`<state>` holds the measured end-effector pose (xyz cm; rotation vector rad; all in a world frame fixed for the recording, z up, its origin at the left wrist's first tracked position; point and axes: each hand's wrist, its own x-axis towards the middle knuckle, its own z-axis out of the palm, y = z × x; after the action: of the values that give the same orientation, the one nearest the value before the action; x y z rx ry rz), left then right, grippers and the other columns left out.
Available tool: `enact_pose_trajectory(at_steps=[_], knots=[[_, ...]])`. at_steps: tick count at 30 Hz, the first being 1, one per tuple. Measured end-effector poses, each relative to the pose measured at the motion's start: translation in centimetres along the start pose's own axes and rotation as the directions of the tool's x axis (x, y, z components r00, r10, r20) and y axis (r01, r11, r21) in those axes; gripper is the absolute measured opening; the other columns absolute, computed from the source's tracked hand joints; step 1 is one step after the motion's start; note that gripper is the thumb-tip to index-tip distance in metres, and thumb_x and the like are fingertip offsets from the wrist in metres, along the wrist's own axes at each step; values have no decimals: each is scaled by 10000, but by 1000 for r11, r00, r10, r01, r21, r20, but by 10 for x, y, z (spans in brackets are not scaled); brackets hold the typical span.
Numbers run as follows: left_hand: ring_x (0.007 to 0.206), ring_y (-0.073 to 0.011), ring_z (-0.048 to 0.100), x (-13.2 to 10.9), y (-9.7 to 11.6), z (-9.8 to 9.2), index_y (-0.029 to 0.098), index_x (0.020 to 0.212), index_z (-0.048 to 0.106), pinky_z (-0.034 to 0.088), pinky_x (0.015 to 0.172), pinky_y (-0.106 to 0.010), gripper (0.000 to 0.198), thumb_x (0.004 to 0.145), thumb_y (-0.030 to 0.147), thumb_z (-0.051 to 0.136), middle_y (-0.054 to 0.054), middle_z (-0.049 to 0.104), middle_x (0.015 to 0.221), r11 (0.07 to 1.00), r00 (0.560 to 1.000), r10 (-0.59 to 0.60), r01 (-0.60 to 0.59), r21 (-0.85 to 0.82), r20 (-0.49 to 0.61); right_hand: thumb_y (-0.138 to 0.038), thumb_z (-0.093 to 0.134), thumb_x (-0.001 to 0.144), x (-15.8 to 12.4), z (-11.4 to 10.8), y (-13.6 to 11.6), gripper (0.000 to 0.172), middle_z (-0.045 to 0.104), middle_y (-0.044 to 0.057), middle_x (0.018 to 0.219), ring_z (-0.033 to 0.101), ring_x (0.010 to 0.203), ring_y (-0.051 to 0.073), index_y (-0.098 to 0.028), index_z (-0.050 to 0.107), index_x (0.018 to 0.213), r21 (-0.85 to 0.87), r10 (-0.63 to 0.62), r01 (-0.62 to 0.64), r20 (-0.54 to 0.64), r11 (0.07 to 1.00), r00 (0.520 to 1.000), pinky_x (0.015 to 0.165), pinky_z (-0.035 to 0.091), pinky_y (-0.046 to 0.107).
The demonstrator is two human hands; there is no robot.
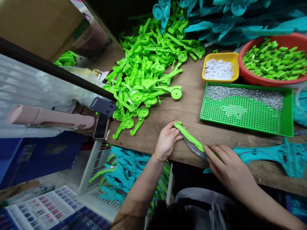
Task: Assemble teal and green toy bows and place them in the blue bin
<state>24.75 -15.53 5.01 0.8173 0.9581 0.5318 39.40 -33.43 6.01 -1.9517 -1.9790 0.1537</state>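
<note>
Between my two hands is a long light-green plastic part with a dark grey, blade-like piece along its lower side. My left hand grips the upper left end, thumb and fingers closed around it. At the lower right end, my right hand is closed on the same part, its fingers lying over the top and hiding that end. A turquoise plastic part lies on the wooden table, just beyond my right hand.
A big heap of green plastic parts covers the table's back left. At right are a green perforated tray of small metal pins, a yellow tray of white pieces and a red basin. Below stands a white crate.
</note>
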Motion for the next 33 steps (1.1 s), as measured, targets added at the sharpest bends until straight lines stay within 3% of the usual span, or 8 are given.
enact_pose_trajectory(at_steps=[6, 10, 15, 18, 21, 27, 33], knots=[[895, -248, 685, -1, 4, 3, 111, 1062, 549, 545, 783, -358, 428, 688, 241, 713, -95, 717, 825, 999, 1000, -29, 29, -17, -11, -208, 487, 891, 0, 6, 3, 350, 638, 108, 1091, 554, 1009, 228, -145, 553, 1229, -14, 8, -8, 14, 1000, 1000, 891, 471, 396], [794, -218, 698, 0, 4, 6, 125, 1036, 539, 554, 716, -317, 480, 640, 255, 777, -74, 718, 793, 999, 998, -6, 8, 40, -62, -225, 493, 893, -3, 10, 8, 344, 634, 91, 1095, 554, 1011, 216, -177, 551, 1228, 25, -3, 3, 20, 1000, 1000, 891, 466, 380], [743, -216, 703, 1, 0, 8, 139, 1005, 521, 557, 704, -325, 537, 584, 287, 819, -54, 713, 757, 998, 994, 18, -11, 59, -109, -278, 502, 895, 3, 1, 7, 332, 638, 98, 1079, 561, 1016, 219, -179, 561, 1206, 66, 1, -3, 23, 998, 1000, 891, 447, 377], [721, -222, 703, -1, 1, 9, 145, 978, 515, 564, 704, -347, 532, 571, 283, 829, -35, 703, 701, 998, 992, 36, -28, 63, -120, -312, 489, 899, 24, -6, 2, 234, 660, 79, 863, 590, 843, 205, -176, 640, 1016, 23, 49, -51, 57, 998, 997, 762, 442, 347], [742, -226, 704, -7, 5, 10, 159, 978, 511, 565, 711, -357, 499, 596, 262, 816, -41, 715, 729, 996, 991, 61, -53, 72, -121, -354, 478, 899, 47, -4, -1, 268, 622, 54, 684, 581, 670, 193, -172, 627, 773, -35, 105, -101, 139, 994, 985, 624, 387, 323], [788, -218, 704, -15, 13, 7, 176, 980, 506, 554, 750, -347, 460, 624, 237, 792, -47, 729, 775, 997, 987, 54, -46, 54, -151, -371, 461, 901, 58, 8, -5, 293, 602, 56, 619, 586, 572, 188, -177, 548, 699, -63, 68, -60, 120, 996, 990, 516, 316, 300], [777, -189, 699, -13, 11, 7, 202, 1020, 505, 549, 771, -329, 480, 630, 224, 784, -19, 725, 776, 1000, 986, 15, -15, 3, -166, -359, 439, 908, 56, 9, -3, 301, 591, 45, 599, 585, 564, 188, -184, 535, 682, -10, 37, -36, 88, 999, 995, 525, 334, 304]])
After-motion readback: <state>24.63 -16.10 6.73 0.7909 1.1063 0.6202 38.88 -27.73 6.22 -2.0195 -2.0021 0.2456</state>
